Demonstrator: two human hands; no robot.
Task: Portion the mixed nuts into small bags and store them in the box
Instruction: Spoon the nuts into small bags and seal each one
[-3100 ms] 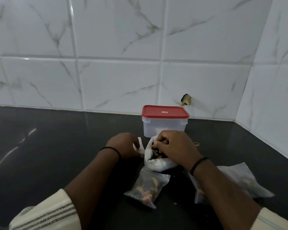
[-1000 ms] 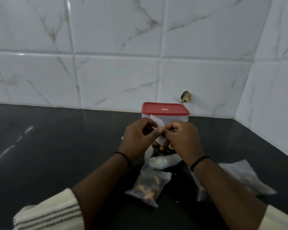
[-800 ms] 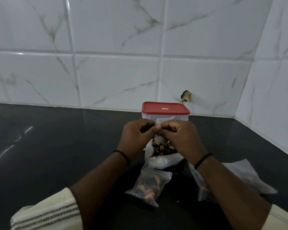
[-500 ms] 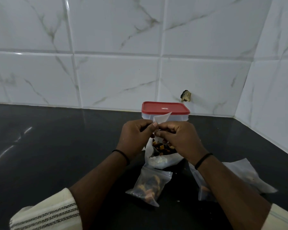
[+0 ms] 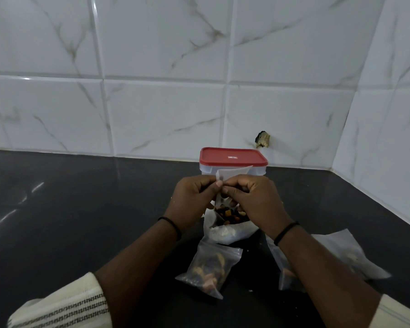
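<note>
The only marking in view is a small white rectangular label (image 5: 232,157) at the centre of the red lid (image 5: 233,156) of the box (image 5: 256,171). Its characters are too small and blurred to read. No other text, number, brand or sign can be read on any item.

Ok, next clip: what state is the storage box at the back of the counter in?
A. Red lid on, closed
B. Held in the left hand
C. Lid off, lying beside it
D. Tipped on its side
A: the red lid sits flat on top of the upright box, which stands untouched behind both hands while the left hand and right hand pinch a small bag.
</note>
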